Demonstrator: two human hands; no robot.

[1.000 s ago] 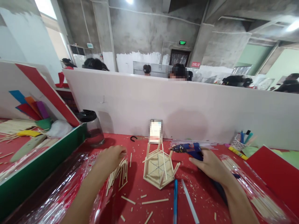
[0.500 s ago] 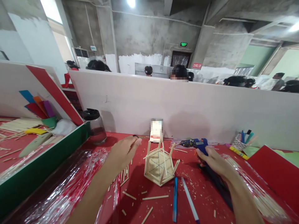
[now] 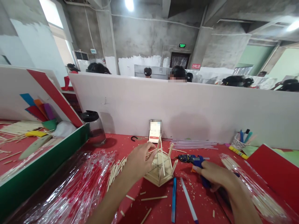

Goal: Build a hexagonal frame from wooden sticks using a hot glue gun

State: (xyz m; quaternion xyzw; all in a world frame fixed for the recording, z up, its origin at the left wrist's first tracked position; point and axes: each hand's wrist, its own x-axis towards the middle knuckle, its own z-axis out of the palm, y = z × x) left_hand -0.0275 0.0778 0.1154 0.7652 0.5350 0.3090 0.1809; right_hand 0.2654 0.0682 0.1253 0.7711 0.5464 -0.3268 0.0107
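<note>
A hexagonal frame of pale wooden sticks [image 3: 163, 179] stands on the red table, with upright sticks at its corners and dark lines drawn on its base. My left hand [image 3: 140, 160] is at its left side, thumb and fingers closed around an upright that they partly hide. To the right, my right hand [image 3: 213, 174] grips a blue hot glue gun [image 3: 198, 161] by its handle. The gun's nozzle points left, towards the frame, apart from it. Loose wooden sticks [image 3: 115, 169] lie left of the frame, partly behind my left forearm.
A phone [image 3: 154, 137] leans on the white partition [image 3: 130, 102]. Clear glue sticks [image 3: 193, 144], a blue pen [image 3: 174, 199] and a white pen [image 3: 188, 200] lie around the frame. A lidded jug [image 3: 95, 130] and plastic-wrapped bundles [image 3: 77, 183] are left; bagged sticks [image 3: 254, 189] are right.
My left hand has moved right and down onto the left side of the stick frame. My right hand has lowered the glue gun a little towards me.
</note>
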